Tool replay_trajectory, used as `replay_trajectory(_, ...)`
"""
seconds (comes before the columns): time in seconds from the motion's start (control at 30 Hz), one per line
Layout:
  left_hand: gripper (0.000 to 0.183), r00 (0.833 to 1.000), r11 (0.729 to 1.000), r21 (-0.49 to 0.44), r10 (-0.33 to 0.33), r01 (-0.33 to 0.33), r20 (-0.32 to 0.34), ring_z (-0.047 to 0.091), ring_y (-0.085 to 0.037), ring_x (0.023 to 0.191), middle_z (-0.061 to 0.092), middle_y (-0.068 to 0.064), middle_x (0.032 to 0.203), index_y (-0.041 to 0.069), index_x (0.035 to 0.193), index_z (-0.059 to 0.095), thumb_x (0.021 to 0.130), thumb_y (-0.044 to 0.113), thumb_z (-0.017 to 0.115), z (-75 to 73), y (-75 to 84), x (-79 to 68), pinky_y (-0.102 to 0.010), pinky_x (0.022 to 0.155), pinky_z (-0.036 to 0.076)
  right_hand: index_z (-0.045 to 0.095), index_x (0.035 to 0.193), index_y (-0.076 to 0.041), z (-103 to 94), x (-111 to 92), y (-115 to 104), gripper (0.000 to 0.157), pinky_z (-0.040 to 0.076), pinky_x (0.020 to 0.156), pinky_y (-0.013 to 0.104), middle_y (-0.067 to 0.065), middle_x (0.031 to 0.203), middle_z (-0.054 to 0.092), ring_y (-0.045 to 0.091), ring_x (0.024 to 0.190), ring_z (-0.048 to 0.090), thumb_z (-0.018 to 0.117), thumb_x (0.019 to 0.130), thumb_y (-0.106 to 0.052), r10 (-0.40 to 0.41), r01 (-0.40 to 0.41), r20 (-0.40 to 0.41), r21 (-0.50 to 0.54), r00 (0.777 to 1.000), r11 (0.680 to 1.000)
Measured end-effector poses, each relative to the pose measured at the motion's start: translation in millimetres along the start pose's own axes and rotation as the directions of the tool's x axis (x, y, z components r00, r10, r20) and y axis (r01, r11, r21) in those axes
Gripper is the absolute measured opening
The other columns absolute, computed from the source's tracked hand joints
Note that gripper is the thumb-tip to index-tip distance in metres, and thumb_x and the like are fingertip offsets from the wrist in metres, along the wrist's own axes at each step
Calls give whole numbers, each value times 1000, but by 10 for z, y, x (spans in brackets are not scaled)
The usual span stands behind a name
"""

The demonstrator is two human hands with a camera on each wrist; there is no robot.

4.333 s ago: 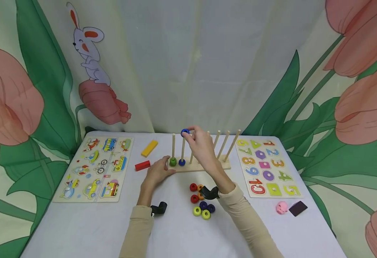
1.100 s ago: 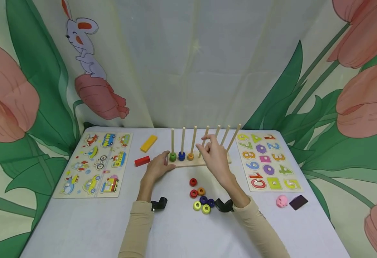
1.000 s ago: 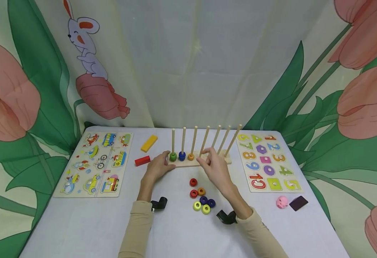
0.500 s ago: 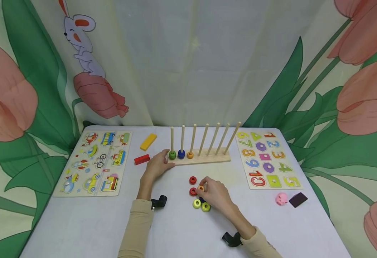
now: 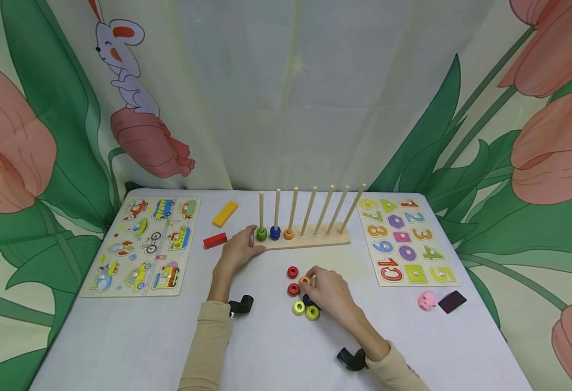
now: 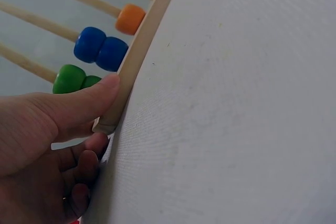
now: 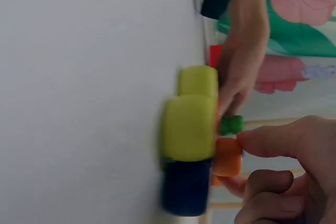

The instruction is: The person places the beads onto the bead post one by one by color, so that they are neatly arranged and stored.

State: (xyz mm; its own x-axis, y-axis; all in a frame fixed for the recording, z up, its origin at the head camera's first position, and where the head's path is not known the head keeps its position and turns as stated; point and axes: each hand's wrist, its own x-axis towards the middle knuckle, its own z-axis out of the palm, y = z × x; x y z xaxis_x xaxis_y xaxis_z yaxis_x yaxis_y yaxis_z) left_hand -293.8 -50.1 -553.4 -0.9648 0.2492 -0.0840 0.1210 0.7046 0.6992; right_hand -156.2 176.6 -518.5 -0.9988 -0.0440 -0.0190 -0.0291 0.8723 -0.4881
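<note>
Right hand (image 5: pixel 330 292) just left the rack (image 5: pixel 310 242), now pinching an orange bead (image 7: pixel 227 158)
Orange pair's underway, I reckon; left hand (image 5: pixel 237 251) grips rack's 9 o'clock end.

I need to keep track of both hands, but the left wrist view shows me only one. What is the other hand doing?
Observer: The right hand is pinching an orange bead.
Operator: Are there any red beads out there?
Observer: Two, loose on the table: a nearer red bead and a farther red bead.
Operator: And how many pegs are bare?
Observer: Four bare pegs, toward the person's right on the wooden rack.
</note>
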Motion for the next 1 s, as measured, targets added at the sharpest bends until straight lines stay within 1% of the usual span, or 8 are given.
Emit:
replay_trajectory(0.17, 71, 1000, 1000, 7, -3, 3, -2, 48, -18, 67, 53, -3, 78, 11, 141, 44, 82, 38, 74, -7, -5, 4, -32, 58, 34, 67, 102, -9, -304, 126, -223, 31, 29, 38, 25, -6, 50, 45, 9, 40, 39, 68, 87, -35, -30, 33, -99, 29, 995, 999)
replay_trajectory(0.27, 71, 1000, 1000, 12, 5, -5, -6, 48, -18, 67, 53, -3, 78, 11, 141, 44, 82, 37, 74, -12, -6, 1, -32, 59, 34, 67, 104, -10, -525, 250, -372, 32, 29, 39, 26, -5, 52, 46, 11, 41, 39, 66, 88, -38, -82, 95, -195, 60, 977, 994)
replay_trajectory(0.47, 71, 1000, 1000, 13, 14, -14, -3, 48, -19, 67, 53, -3, 78, 11, 140, 44, 82, 37, 74, -14, 0, 4, -32, 59, 34, 66, 109, -5, -927, 534, -618, 37, 27, 38, 27, -4, 52, 43, 11, 40, 36, 64, 91, -37, -214, 245, -396, 28, 893, 969)
replay_trajectory(0.57, 71, 1000, 1000, 16, 11, -10, -5, 48, -18, 67, 53, -3, 78, 12, 140, 45, 82, 38, 74, -6, 7, 8, -32, 59, 34, 64, 111, -3, -1084, 685, -715, 38, 28, 39, 28, -3, 54, 44, 11, 41, 36, 62, 92, -36, -265, 293, -459, -10, 848, 956)
replay_trajectory(0.63, 71, 1000, 1000, 16, 11, -11, -5, 48, -18, 66, 53, -3, 78, 12, 141, 44, 82, 38, 74, -3, 14, 6, -32, 58, 34, 64, 112, -2, -1155, 779, -760, 39, 29, 40, 29, -3, 54, 45, 12, 41, 36, 60, 93, -35, -282, 308, -478, -24, 832, 951)
replay_trajectory(0.73, 70, 1000, 1000, 7, 15, -15, 3, 48, -19, 66, 53, -3, 78, 11, 140, 45, 82, 37, 74, 1, 27, -2, -32, 58, 34, 63, 114, -1, -1200, 882, -792, 40, 29, 39, 29, -2, 52, 45, 12, 39, 37, 58, 95, -35, -272, 295, -461, -23, 845, 955)
replay_trajectory(0.9, 71, 1000, 1000, 3, 5, -5, 12, 48, -19, 67, 53, -3, 79, 11, 141, 44, 82, 36, 74, -5, 30, -3, -32, 59, 35, 61, 118, -2, -1169, 957, -815, 43, 30, 37, 29, -1, 51, 44, 14, 38, 38, 56, 95, -38, -219, 236, -389, -5, 895, 972)
replay_trajectory(1.0, 71, 1000, 1000, -1, -4, 4, 9, 49, -19, 68, 54, -3, 79, 12, 141, 44, 82, 37, 74, -19, 23, -2, -32, 59, 35, 61, 118, -2, -1139, 976, -827, 43, 31, 38, 29, -1, 52, 45, 14, 39, 39, 56, 95, -38, -209, 227, -383, 3, 900, 974)
